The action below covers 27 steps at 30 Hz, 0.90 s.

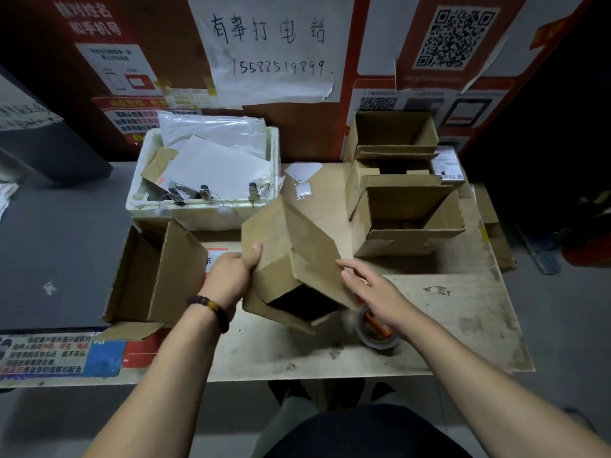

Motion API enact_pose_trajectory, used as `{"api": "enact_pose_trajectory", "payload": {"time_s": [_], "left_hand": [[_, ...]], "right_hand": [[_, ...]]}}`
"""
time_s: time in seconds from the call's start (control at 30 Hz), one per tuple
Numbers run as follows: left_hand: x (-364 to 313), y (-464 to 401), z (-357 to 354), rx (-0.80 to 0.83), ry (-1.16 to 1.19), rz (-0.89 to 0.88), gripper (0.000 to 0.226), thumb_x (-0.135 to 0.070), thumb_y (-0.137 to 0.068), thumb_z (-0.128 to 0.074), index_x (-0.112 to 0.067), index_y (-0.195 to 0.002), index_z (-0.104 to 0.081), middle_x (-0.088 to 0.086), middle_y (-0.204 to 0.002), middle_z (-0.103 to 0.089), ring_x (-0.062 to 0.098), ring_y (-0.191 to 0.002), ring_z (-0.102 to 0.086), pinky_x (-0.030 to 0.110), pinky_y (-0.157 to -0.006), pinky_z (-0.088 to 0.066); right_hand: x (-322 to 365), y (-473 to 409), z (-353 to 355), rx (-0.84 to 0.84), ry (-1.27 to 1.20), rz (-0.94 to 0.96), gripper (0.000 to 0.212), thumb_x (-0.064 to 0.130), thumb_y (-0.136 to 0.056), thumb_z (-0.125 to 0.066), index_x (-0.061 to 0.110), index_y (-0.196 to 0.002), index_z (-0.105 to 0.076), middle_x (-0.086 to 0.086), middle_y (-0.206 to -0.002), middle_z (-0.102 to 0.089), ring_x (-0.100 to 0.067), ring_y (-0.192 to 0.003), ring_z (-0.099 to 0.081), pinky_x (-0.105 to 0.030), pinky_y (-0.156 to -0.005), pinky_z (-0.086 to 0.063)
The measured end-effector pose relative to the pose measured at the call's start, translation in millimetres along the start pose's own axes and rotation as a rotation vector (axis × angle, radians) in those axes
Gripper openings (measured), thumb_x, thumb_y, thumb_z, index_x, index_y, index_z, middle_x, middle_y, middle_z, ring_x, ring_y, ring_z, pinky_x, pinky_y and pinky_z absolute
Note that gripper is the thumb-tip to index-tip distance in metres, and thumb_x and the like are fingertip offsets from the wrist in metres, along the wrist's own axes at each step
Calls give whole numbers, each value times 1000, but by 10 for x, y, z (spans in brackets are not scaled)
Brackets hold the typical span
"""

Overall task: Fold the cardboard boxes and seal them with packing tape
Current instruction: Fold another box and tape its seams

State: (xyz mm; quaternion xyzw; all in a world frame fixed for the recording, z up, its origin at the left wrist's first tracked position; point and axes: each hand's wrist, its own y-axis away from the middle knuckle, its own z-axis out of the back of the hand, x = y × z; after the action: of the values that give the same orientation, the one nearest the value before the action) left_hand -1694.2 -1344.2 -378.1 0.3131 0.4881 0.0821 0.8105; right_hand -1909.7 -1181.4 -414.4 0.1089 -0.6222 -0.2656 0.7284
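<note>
A small brown cardboard box [291,259] is held tilted above the middle of the table, its open dark end facing me and down. My left hand [233,276] grips its left side, thumb on the upper face. My right hand [370,289] lies with straight fingers against the box's right flap. Under that hand, a clear roll of packing tape [377,328] with an orange core sits on the table, partly hidden.
An open box [158,276] lies on its side at the left. Several open boxes [406,213] are stacked at the back right. A white foam bin [205,173] with papers and clips stands behind. The wooden tabletop [446,319] reaches the front edge.
</note>
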Motion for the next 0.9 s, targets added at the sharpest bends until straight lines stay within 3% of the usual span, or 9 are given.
{"api": "enact_pose_trajectory", "payload": {"time_s": [0.1,0.17,0.3,0.37,0.43,0.53,0.6,0.77,0.9], "left_hand": [[52,-43,198,44,321,127,42,-45,-95,-69,-4,-103,-76,9,-95,-79,24,-81,-73,45,-83,-62],[117,-15,231,115,451,163,31,-32,-102,-62,-4,-104,-76,6,-88,-79,18,-70,-74,34,-64,-63],[287,84,190,194,518,242,21,-13,-102,-51,-8,-100,-71,7,-74,-74,20,-55,-69,29,-47,-56],[361,98,175,212,538,209,22,-17,-103,-51,-17,-113,-71,6,-86,-76,20,-63,-70,32,-53,-58],[386,120,187,236,544,189,26,-27,-104,-53,-23,-123,-70,5,-98,-76,21,-72,-71,35,-62,-60],[396,155,217,248,527,243,36,-36,-100,-62,-9,-121,-72,13,-98,-73,28,-78,-69,44,-73,-60],[407,173,216,252,488,273,39,-36,-100,-61,-2,-114,-71,20,-95,-74,31,-73,-69,46,-77,-61],[432,220,161,86,188,142,51,-59,-98,-52,-13,-98,-74,10,-76,-66,16,-55,-49,31,-61,-41],[504,307,91,-11,70,-71,49,-64,-102,-41,-38,-86,-79,-24,-90,-76,4,-89,-69,34,-87,-54]], "right_hand": [[52,139,143,81,-54,149,58,38,-88,-74,34,-142,-56,17,-153,-46,11,-129,-50,-12,-102,-43],[74,206,167,108,48,213,70,26,-84,-84,36,-146,-53,20,-158,-38,7,-140,-42,-19,-111,-41],[165,287,72,-69,79,291,54,-4,-97,-59,33,-136,-62,18,-152,-49,6,-138,-45,-21,-114,-41],[204,314,92,-47,49,250,65,-9,-97,-51,41,-139,-57,22,-152,-48,-1,-135,-52,-38,-113,-47],[224,328,130,20,196,255,89,-13,-91,-54,53,-149,-39,33,-158,-32,-2,-144,-41,-44,-117,-42],[281,332,118,63,591,234,119,11,-84,-79,63,-153,3,55,-147,6,20,-142,-3,-28,-122,-20],[290,290,104,17,577,222,128,27,-78,-89,61,-153,9,45,-151,2,16,-141,-2,-24,-118,-16],[217,144,230,0,170,203,108,41,-74,-89,54,-156,-20,19,-161,-35,-2,-149,-31,-39,-124,-29],[174,78,274,-69,81,119,92,63,-76,-81,39,-154,-40,14,-148,-55,-4,-139,-49,-43,-119,-39]]}}
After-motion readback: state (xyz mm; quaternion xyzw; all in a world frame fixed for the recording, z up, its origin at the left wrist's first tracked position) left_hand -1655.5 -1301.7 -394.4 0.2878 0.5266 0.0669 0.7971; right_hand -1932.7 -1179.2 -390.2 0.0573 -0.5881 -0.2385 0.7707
